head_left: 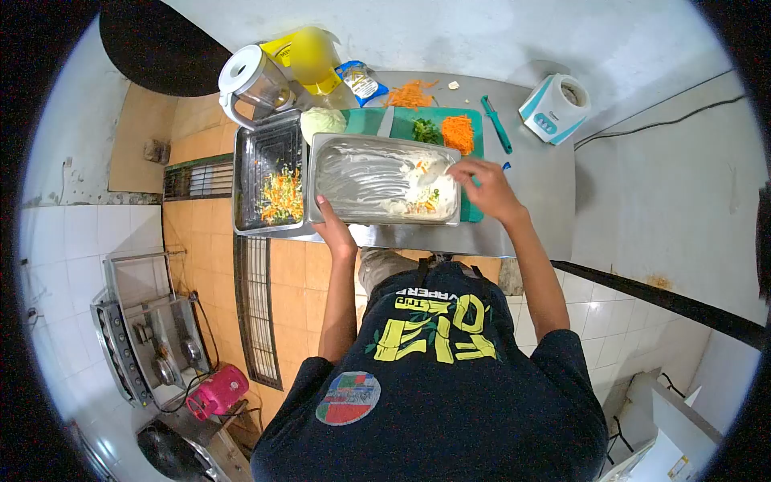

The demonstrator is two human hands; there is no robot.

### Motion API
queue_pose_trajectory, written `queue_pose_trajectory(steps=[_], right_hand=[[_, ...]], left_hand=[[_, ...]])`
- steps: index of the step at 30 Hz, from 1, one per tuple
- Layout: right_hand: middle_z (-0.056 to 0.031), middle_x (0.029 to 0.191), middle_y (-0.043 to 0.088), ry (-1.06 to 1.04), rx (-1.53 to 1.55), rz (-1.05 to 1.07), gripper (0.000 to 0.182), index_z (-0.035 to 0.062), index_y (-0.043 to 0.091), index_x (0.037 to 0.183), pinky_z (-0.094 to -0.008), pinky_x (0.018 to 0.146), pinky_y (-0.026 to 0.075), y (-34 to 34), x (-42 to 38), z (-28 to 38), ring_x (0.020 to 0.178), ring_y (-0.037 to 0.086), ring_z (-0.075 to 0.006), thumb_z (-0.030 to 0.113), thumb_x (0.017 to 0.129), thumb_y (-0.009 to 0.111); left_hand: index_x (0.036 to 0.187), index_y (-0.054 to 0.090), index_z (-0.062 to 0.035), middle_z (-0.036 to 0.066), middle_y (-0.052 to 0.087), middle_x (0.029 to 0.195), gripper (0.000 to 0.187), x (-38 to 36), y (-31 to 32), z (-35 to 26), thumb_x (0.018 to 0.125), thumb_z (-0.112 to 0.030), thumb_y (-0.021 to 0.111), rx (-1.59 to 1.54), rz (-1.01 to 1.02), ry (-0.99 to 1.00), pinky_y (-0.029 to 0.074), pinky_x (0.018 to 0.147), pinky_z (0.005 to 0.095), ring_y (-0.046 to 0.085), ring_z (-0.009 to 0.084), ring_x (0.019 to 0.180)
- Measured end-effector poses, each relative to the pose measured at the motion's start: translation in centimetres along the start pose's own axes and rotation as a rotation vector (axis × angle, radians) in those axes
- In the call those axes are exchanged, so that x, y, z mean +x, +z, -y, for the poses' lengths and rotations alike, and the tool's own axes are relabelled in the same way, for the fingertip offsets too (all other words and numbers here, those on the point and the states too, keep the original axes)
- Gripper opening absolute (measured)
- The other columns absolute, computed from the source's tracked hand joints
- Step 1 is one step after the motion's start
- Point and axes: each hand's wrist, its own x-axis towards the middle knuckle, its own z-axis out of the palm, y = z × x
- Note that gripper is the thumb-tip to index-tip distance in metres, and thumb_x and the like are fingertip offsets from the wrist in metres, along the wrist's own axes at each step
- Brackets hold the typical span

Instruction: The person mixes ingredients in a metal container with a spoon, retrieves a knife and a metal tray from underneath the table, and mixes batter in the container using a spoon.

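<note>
Pan [361, 173]: steel, rectangular, upper centre of frame; long axis runs left to right; inside smeared white.
Mix [422, 201]: white dressing with orange and green bits, gathered in the pan's lower right corner.
Spoon [434, 170]: lies over the pan's right end, bowl pointing left toward the mix, handle running right into the fingers.
Right hand [486, 189]: at the pan's right edge; fingers closed round the spoon handle; the nearer hand to the mix.
Left hand [333, 229]: on the pan's lower rim, left of centre; fingers curled over the rim, thumb side hidden, so how firm the grip is cannot be told.
Key relation: the mix lies just left of and below the right fingers, well right of the left hand.
Second tray [257, 153]: touching the pan's left side; holds chopped vegetables [281, 193].
Board [365, 120]: green, above the pan; carries carrot [458, 130] and greens [424, 128].
Blender jug [253, 80]: upper left of the counter.
</note>
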Motion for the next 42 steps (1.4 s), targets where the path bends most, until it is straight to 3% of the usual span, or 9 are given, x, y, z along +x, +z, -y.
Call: queue_pose_trajectory(steps=[8, 11, 14, 24, 28, 31, 36, 38, 42], right_hand=[[-0.0177, 0.074, 0.07, 0.345, 0.178, 0.037, 0.023, -0.0023, 0.072, 0.096, -0.0362, 0.062, 0.054, 1.9, -2.3, -2.4, 0.063, 0.07, -0.0255, 0.018, 0.095, 0.06], [-0.0169, 0.072, 0.07, 0.402, 0.22, -0.254, 0.026, -0.0041, 0.071, 0.095, -0.0342, 0.061, 0.054, 2.7, -2.3, -3.9, 0.063, 0.07, -0.0205, 0.02, 0.096, 0.061], [-0.0144, 0.07, 0.07, 0.488, 0.089, -0.079, 0.026, -0.0042, 0.071, 0.094, -0.033, 0.061, 0.054, 2.8, -3.8, -3.8, 0.062, 0.07, -0.0192, 0.02, 0.097, 0.061], [-0.0123, 0.071, 0.072, 0.603, 0.333, -0.139, 0.023, -0.0036, 0.07, 0.091, -0.0317, 0.061, 0.055, 3.6, -5.1, -2.1, 0.064, 0.072, -0.0177, 0.016, 0.099, 0.06], [-0.0123, 0.068, 0.071, 0.477, 0.326, -0.347, 0.024, -0.0024, 0.069, 0.087, -0.0336, 0.06, 0.055, 4.2, -4.4, -2.9, 0.062, 0.071, -0.0191, 0.018, 0.097, 0.061], [-0.0123, 0.066, 0.069, 0.479, -0.104, -0.338, 0.026, -0.002, 0.069, 0.087, -0.0354, 0.058, 0.053, 2.0, -4.8, -2.9, 0.059, 0.069, -0.0189, 0.02, 0.098, 0.06], [-0.0145, 0.065, 0.067, 0.524, 0.188, -0.272, 0.022, -0.0006, 0.069, 0.087, -0.037, 0.059, 0.053, 0.4, -7.1, -2.4, 0.056, 0.067, -0.0254, 0.016, 0.096, 0.057], [-0.0151, 0.065, 0.067, 0.504, 0.27, -0.474, 0.02, 0.0002, 0.069, 0.087, -0.0366, 0.06, 0.053, 0.3, -6.9, -4.0, 0.056, 0.067, -0.0257, 0.014, 0.095, 0.057], [-0.0154, 0.067, 0.068, 0.465, -0.07, -0.334, 0.017, 0.0008, 0.07, 0.089, -0.0338, 0.061, 0.053, -1.1, -9.0, -3.4, 0.06, 0.068, -0.0217, 0.012, 0.093, 0.058]], left_hand=[[0.14, 0.044, 0.0076, 0.016, 0.053, 0.139, 0.055, -0.5, -0.4, 0.3, 0.105, -0.033, 0.054, -0.005, -0.029, -0.016, 0.04, 0.107, 0.0383, 0.052, 0.0236, 0.122], [0.14, 0.045, 0.0075, 0.016, 0.053, 0.138, 0.055, -0.7, -0.5, 0.6, 0.105, -0.034, 0.054, 0.024, -0.043, -0.015, 0.04, 0.106, 0.0381, 0.052, 0.0236, 0.122], [0.14, 0.045, 0.0071, 0.016, 0.054, 0.138, 0.056, -1.1, 0.0, 0.8, 0.104, -0.035, 0.054, 0.069, -0.106, 0.067, 0.041, 0.106, 0.0381, 0.052, 0.0239, 0.122], [0.142, 0.043, 0.0065, 0.016, 0.053, 0.14, 0.057, -1.6, 0.2, 1.6, 0.104, -0.035, 0.055, 0.018, -0.024, -0.026, 0.041, 0.105, 0.0385, 0.053, 0.0256, 0.122], [0.144, 0.04, 0.0045, 0.015, 0.053, 0.139, 0.059, -3.1, 0.3, 1.0, 0.103, -0.033, 0.057, -0.038, -0.012, -0.091, 0.043, 0.105, 0.0398, 0.053, 0.0263, 0.122], [0.145, 0.04, 0.0019, 0.016, 0.053, 0.139, 0.061, -3.8, 0.4, 0.4, 0.101, -0.037, 0.058, -0.093, 0.088, -0.196, 0.045, 0.103, 0.0428, 0.054, 0.0276, 0.123], [0.145, 0.042, -0.0011, 0.018, 0.053, 0.139, 0.069, -3.1, -0.5, -1.3, 0.099, -0.052, 0.048, -0.09, 0.38, -0.526, 0.05, 0.095, 0.0488, 0.056, 0.0319, 0.122], [0.145, 0.042, -0.0009, 0.018, 0.053, 0.139, 0.068, -4.1, -0.4, -0.4, 0.099, -0.05, 0.05, -0.051, 0.363, -0.529, 0.051, 0.094, 0.0492, 0.057, 0.033, 0.12], [0.143, 0.043, -0.0021, 0.018, 0.052, 0.138, 0.061, -4.8, -0.2, 2.6, 0.097, -0.041, 0.054, -0.054, 0.205, -0.466, 0.052, 0.093, 0.052, 0.057, 0.0339, 0.12]])
